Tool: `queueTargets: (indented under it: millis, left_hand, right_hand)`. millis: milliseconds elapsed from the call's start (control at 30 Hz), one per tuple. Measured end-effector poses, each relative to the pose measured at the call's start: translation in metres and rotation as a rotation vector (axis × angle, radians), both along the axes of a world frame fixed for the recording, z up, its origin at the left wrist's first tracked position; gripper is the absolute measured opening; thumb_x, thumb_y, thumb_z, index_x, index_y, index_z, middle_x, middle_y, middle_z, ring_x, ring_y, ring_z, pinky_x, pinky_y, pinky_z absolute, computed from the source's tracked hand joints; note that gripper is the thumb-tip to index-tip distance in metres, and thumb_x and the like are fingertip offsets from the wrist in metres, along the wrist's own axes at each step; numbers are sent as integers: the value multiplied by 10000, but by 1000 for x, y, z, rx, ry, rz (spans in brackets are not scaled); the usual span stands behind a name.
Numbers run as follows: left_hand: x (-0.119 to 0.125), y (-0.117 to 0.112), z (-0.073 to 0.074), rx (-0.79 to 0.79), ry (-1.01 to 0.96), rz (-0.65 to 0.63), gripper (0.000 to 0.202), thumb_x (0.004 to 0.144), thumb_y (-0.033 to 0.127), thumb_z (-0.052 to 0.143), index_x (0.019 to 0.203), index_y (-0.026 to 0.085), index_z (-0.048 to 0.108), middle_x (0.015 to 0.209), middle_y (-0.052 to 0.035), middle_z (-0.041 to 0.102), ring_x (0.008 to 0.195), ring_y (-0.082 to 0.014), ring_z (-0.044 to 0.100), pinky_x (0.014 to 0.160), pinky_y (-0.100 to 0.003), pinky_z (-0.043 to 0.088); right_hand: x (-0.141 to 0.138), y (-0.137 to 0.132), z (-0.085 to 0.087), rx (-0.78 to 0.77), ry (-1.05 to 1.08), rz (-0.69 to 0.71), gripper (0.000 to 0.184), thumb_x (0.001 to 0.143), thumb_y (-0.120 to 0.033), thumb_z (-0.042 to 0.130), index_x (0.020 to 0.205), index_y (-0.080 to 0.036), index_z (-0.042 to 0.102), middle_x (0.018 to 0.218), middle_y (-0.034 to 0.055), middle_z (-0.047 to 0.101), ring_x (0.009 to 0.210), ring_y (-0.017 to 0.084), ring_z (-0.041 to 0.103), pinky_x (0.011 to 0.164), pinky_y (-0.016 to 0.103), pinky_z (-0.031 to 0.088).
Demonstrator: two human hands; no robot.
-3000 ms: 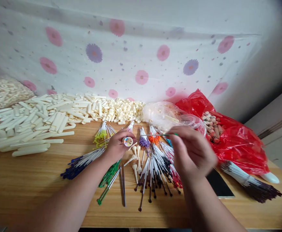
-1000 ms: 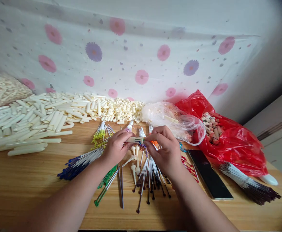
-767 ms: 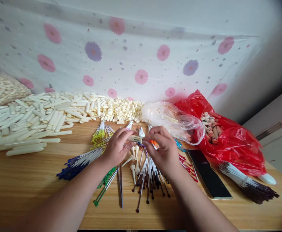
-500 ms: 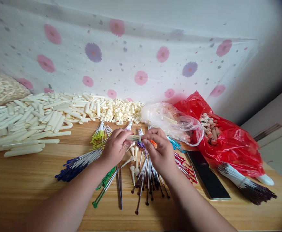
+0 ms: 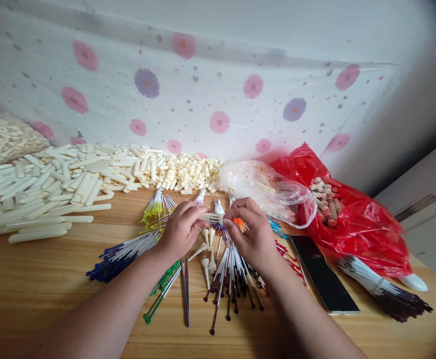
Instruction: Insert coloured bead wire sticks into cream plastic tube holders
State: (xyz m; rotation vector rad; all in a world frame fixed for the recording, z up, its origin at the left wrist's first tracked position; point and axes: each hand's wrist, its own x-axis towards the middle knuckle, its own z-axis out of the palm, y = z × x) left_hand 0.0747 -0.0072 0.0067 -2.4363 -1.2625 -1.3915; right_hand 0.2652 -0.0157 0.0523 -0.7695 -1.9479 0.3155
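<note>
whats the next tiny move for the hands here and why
Likely a small push of the right hand toward the left hand: the left grips the short cream tube above the fanned refill sticks, and the right pinches at its right end, as if seating something there.

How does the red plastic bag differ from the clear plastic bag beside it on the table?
The red plastic bag is opaque and larger; the clear plastic bag is see-through and smaller. The red plastic bag lies farther right, brownish pieces in its mouth; the clear plastic bag lies nearer the right hand, cream pieces showing through. Both are crumpled and rest on the wooden table.
</note>
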Motion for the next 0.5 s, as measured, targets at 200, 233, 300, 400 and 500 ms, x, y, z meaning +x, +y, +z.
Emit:
queueTargets:
  millis: [200,233,300,400,500]
  left_hand:
    - [0,1,0,17,12,21,302,904,390,433,994,150,594,862,-78,577,841,-221,551,701,-345,453]
    - [0,1,0,17,14,24,297,904,391,436,994,157,594,861,-75,578,838,-219,552,700,-343,454]
    - [1,1,0,18,14,31,284,899,399,444,995,177,594,858,-65,581,831,-213,553,699,-341,454]
    - [1,0,0,20,15,39,270,894,401,456,997,194,594,857,-59,586,828,-210,556,702,-340,454]
    - [2,-1,1,15,20,48,267,896,391,456,999,188,596,851,-64,589,819,-212,557,695,-339,452]
  right_hand:
    - [-3,-2,-3,-5,29,0,76,823,-154,543,781,-174,603,847,44,535,828,163,535,734,298,435]
    - [-3,-1,-3,-16,37,0,78,822,-155,545,776,-178,605,843,42,537,825,163,537,731,297,436]
    - [-3,0,-3,-39,51,-4,81,814,-152,554,761,-183,607,831,36,540,812,161,539,724,294,438]
    - [-3,1,-2,-66,72,-4,87,794,-134,569,732,-181,606,794,28,540,770,153,538,697,285,437]
    - [-3,2,-1,-78,97,7,91,787,-132,577,712,-178,603,761,21,538,741,148,537,681,280,433]
